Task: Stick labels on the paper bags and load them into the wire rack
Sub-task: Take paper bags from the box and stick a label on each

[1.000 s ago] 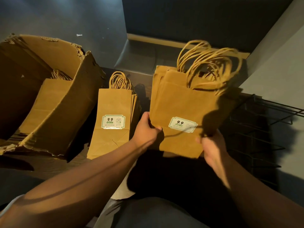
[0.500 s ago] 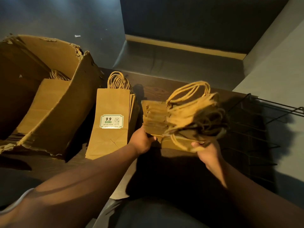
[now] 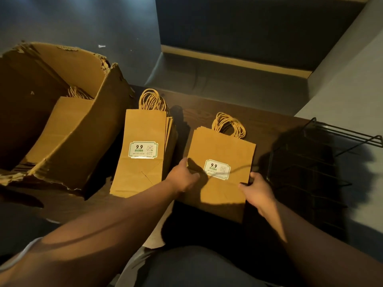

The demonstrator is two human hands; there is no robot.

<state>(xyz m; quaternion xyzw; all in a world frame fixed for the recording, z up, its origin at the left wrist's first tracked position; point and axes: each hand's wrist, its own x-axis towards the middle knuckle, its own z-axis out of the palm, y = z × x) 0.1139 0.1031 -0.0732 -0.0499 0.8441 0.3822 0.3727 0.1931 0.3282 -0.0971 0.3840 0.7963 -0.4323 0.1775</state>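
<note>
Both hands grip one stack of labelled bags (image 3: 219, 160) lying flat on the table (image 3: 269, 123): left hand (image 3: 183, 177) at its left edge, right hand (image 3: 258, 188) at its right edge. The wire rack (image 3: 306, 172) stands just beside it; a second stack (image 3: 143, 150) lies near on the left.

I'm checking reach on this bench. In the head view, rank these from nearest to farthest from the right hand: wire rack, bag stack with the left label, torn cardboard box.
From the right hand:
1. Wire rack, just right of it.
2. Bag stack with the left label, across to the left.
3. Torn cardboard box, far left.

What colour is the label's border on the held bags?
Green on white, the label, seen in the head view.
</note>
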